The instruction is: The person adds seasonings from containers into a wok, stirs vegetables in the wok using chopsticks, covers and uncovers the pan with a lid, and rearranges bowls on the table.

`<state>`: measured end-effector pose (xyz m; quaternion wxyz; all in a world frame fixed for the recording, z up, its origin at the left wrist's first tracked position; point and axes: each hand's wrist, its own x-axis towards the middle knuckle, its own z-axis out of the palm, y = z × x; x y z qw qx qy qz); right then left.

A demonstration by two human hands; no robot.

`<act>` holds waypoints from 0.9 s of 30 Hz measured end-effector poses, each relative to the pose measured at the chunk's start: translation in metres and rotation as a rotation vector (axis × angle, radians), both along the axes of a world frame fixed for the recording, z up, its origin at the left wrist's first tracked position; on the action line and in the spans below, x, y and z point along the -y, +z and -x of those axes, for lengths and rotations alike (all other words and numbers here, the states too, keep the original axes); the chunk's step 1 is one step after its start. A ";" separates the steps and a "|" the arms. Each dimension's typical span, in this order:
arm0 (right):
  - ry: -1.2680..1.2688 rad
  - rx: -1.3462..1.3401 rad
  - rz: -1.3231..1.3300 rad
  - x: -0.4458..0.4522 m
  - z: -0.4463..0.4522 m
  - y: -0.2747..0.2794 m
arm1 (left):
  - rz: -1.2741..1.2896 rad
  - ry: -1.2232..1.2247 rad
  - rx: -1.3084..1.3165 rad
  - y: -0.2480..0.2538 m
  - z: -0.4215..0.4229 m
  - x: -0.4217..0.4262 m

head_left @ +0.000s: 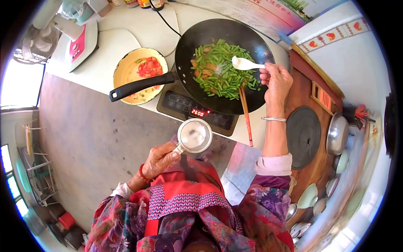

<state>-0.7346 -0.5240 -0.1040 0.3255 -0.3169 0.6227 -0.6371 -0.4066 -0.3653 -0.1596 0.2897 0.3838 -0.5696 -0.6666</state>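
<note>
A black wok (183,63) sits on an induction cooker (176,103) with a lit red display. Cut green beans (226,52) and some orange-brown pieces lie in it. My right hand (277,82) is closed on the handle of a white spoon (243,64), whose bowl is over the beans. Chopsticks (247,122) lean on the wok's near right rim. My left hand (160,158) grips the handle of a round container (194,135) with white contents, held in front of the cooker's edge. Left of the wok, a yellow bowl (121,71) holds chopped red pieces, and the wok's handle passes over it.
A pink and white appliance (79,46) and a fan (42,42) are at the upper left. Bottles (145,3) stand at the back. On the right are a dark round lid (303,136), a metal bowl (337,133) and several dishes. A cable runs behind the wok.
</note>
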 end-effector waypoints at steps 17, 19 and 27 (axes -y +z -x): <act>-0.073 -0.370 0.075 -0.011 0.005 0.014 | 0.021 0.052 -0.035 0.000 -0.002 0.007; -0.083 -0.368 0.076 -0.017 0.008 0.013 | -0.014 -0.043 0.058 0.007 -0.003 0.009; -0.146 -0.391 0.143 -0.069 -0.007 0.059 | -0.020 -0.071 -0.060 -0.002 0.005 0.005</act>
